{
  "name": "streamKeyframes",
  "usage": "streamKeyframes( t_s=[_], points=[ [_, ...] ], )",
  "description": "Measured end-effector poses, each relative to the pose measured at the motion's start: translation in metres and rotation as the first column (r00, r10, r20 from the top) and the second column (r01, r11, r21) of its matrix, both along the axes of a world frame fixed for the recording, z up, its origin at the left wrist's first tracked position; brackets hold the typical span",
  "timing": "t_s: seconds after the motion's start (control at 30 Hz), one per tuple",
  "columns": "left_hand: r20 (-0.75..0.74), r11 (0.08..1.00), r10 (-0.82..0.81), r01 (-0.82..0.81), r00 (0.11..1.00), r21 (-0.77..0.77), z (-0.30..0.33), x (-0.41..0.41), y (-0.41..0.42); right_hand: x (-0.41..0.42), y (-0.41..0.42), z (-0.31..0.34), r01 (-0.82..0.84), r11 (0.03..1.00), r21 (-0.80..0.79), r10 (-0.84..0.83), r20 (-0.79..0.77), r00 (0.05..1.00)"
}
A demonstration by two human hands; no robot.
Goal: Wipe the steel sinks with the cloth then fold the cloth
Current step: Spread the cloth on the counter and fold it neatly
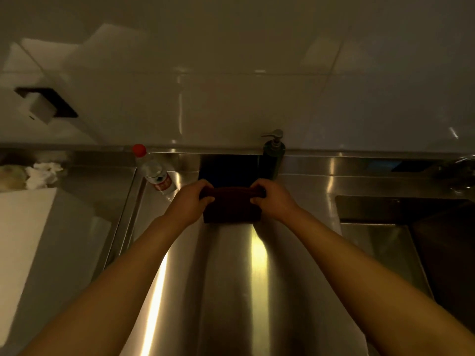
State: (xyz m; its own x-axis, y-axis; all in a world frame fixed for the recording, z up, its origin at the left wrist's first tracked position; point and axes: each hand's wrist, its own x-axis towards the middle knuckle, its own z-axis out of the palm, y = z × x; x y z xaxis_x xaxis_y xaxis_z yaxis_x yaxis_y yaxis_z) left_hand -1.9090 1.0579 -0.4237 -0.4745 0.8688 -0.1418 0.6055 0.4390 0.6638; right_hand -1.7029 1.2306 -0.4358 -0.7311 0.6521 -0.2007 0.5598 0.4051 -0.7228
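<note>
A dark reddish-brown cloth point(231, 206) lies as a small folded rectangle on the steel counter point(231, 278) between the two basins. My left hand point(190, 201) pinches its far-left corner, thumb under the fold. My right hand point(275, 200) pinches the far-right corner the same way. The far edge of the cloth is lifted slightly between both hands. One steel sink point(401, 242) opens at the right; another basin point(102, 191) sits at the left.
A clear water bottle with a red cap point(154, 173) stands left of my hands. A dark soap pump bottle point(272, 158) stands behind my right hand. Crumpled white paper point(42, 174) lies at far left. A white board point(30, 240) covers the left basin. Tiled wall behind.
</note>
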Motion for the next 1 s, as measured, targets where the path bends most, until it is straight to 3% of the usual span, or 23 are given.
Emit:
streamKeyframes(
  t_s=[0.27, 0.63, 0.73, 0.8, 0.9, 1.0],
  points=[
    [0.022, 0.999, -0.043, 0.044, 0.999, -0.014, -0.031, -0.053, 0.033, -0.056, 0.016, -0.02, 0.1, 0.995, -0.001, -0.1, 0.068, 0.993],
    [-0.003, 0.997, 0.079, -0.079, 0.997, 0.006, -0.064, -0.084, 0.059, -0.102, 0.012, -0.033, 0.283, 0.954, 0.097, -0.289, 0.054, 0.956],
    [-0.103, 0.994, 0.104, -0.099, 0.989, 0.054, -0.062, -0.085, 0.061, -0.108, 0.003, -0.036, 0.212, 0.954, 0.214, -0.241, 0.121, 0.963],
    [-0.164, 0.999, 0.028, -0.021, 0.986, 0.04, -0.063, -0.077, 0.055, -0.106, -0.007, -0.041, 0.134, 0.955, 0.265, -0.176, 0.141, 0.974],
    [-0.237, 0.986, -0.163, 0.151, 0.958, -0.065, -0.072, -0.059, 0.039, -0.1, -0.019, -0.054, -0.063, 0.955, 0.289, 0.002, 0.205, 0.979],
    [-0.269, 0.958, -0.266, 0.224, 0.926, -0.179, -0.085, -0.051, 0.026, -0.094, -0.018, -0.065, -0.19, 0.952, 0.239, 0.118, 0.286, 0.951]
  ],
)
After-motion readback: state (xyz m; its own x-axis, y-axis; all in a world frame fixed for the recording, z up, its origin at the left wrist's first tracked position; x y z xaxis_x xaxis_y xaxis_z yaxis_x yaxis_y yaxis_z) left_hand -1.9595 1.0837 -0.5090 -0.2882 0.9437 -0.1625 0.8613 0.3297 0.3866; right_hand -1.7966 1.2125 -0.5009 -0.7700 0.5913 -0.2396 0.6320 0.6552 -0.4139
